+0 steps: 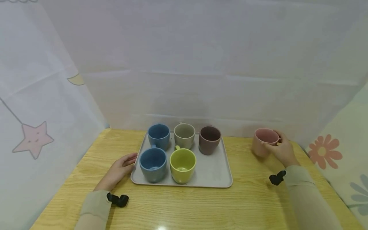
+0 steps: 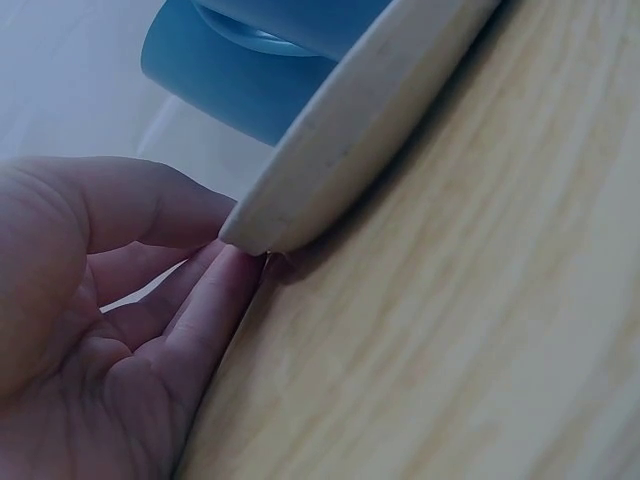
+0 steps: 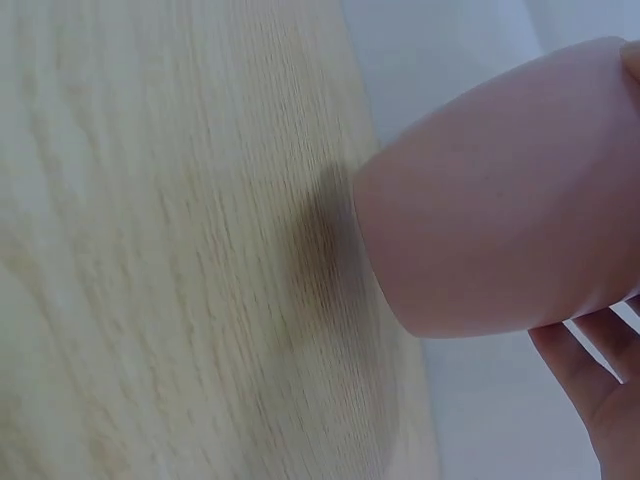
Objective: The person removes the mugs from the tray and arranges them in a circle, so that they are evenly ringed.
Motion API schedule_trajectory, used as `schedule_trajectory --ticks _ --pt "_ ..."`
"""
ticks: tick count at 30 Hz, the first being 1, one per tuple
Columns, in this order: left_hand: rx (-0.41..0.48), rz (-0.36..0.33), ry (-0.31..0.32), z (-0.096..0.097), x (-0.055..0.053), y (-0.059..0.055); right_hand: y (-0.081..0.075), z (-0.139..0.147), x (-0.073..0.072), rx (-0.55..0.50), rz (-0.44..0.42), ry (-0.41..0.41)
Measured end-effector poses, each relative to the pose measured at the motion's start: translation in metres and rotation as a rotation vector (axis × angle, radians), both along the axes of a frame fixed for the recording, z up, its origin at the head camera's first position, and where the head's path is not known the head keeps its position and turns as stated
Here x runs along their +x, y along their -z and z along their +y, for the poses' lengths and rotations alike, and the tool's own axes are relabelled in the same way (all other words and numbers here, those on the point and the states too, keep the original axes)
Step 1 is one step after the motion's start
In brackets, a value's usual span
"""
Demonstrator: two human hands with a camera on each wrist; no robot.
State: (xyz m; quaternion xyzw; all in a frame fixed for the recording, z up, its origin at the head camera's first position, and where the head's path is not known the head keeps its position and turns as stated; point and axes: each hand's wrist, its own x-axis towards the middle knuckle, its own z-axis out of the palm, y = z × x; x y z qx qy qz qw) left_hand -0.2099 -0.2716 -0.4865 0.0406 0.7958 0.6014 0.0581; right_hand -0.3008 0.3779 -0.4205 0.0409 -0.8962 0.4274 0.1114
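On the wooden tabletop point(image 1: 187, 207), the tray point(image 1: 214, 172) bears two blue cups point(image 1: 153, 175), a grey cup point(image 1: 184, 142), a brown cup point(image 1: 209, 146) and a yellow cup point(image 1: 182, 174). The pink cup point(image 1: 259, 149) is off to its right. I judge five loaded, one left. My right fingers point(image 3: 578, 372) grip it; my left fingers point(image 2: 205, 305) pinch the tray's left edge. No brands, labels or writing legible.

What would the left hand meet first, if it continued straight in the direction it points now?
The tray: its left rim is right at the tips of the left hand, apparently already touching. Beyond the rim, probably the nearer blue mug, though depth is unclear.
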Motion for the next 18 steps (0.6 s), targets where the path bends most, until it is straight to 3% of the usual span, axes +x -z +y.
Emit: schedule_trajectory --ticks 18 --pt "-0.007 -0.019 -0.011 0.000 0.000 -0.001 0.008 0.003 -0.020 0.001 -0.008 0.069"
